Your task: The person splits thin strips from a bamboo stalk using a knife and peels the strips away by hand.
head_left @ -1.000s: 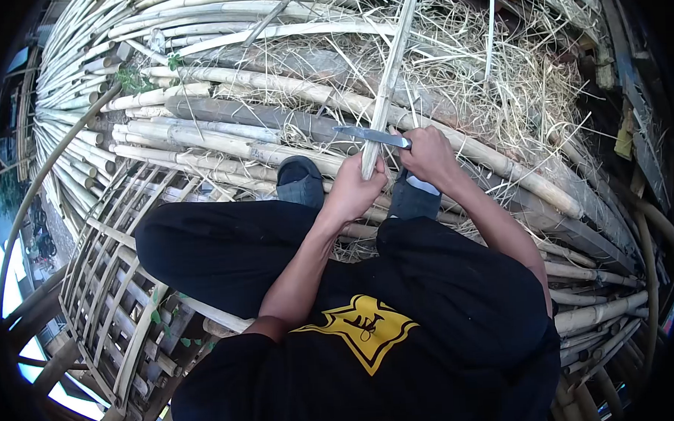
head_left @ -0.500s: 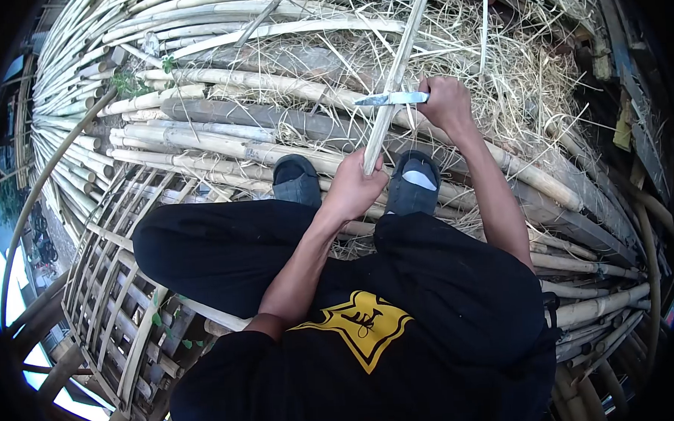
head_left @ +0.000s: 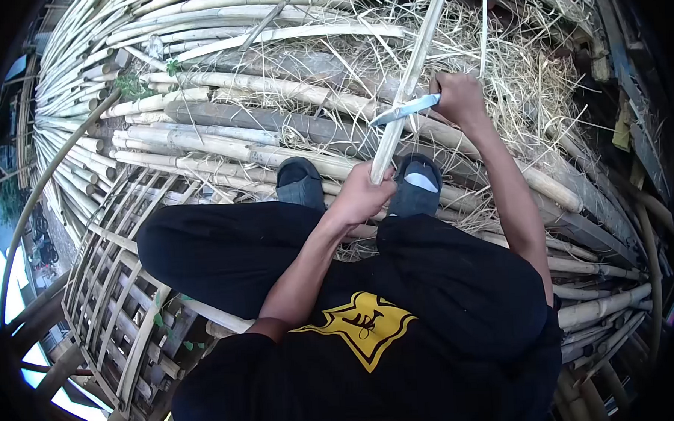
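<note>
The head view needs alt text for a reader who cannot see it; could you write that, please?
A person's left hand grips the near end of a pale split strip while the right hand holds a knife, its blade crossing the strip. Two dark sandals show beside the left hand; bamboo poles and loose shavings lie around.
</note>
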Available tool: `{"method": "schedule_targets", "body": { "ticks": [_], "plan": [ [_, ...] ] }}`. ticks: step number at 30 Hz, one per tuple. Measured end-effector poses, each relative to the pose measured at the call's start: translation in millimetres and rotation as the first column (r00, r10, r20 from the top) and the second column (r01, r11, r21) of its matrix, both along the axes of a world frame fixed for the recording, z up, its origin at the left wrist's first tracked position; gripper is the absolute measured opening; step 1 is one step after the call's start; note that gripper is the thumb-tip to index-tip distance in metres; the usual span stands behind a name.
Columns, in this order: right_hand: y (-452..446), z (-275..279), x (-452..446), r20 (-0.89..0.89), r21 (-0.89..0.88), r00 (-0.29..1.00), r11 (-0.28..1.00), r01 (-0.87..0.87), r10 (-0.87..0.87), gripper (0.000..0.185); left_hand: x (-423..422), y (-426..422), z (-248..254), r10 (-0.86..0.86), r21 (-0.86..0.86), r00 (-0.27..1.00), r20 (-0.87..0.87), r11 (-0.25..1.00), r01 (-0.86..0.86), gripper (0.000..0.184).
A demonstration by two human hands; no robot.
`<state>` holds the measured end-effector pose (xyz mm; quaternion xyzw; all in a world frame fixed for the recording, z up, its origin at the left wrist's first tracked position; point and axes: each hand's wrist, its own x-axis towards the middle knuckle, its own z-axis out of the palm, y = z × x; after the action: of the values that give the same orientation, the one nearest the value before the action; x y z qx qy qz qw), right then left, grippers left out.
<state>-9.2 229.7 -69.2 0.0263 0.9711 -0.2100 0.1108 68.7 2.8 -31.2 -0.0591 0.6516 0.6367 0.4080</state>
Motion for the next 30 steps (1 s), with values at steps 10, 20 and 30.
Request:
{"method": "schedule_targets", "body": {
  "ticks": [10,20,30],
  "plan": [
    [-64.0,-0.9,54.0,0.245,-0.261,0.955,0.96,-0.101,0.167,0.02,-17.7,-12.1,-5.6,0.066,-0.071,0.998,0.003,0.995,-0.066,0.011],
    [-42.5,1.4,15.8,0.28,-0.356,0.952,0.907,0.224,-0.125,0.03,-18.4,-6.6,-4.7,0.059,0.08,0.998,-0.008,0.995,-0.058,0.018],
    [7.8,-7.8,-10.7,-0.095,0.09,0.995,0.995,0.033,-0.025,0.022,-1.2,0.7,-18.9,0.008,-0.004,0.999,0.041,1.0,-0.008,0.015]
  ]
}}
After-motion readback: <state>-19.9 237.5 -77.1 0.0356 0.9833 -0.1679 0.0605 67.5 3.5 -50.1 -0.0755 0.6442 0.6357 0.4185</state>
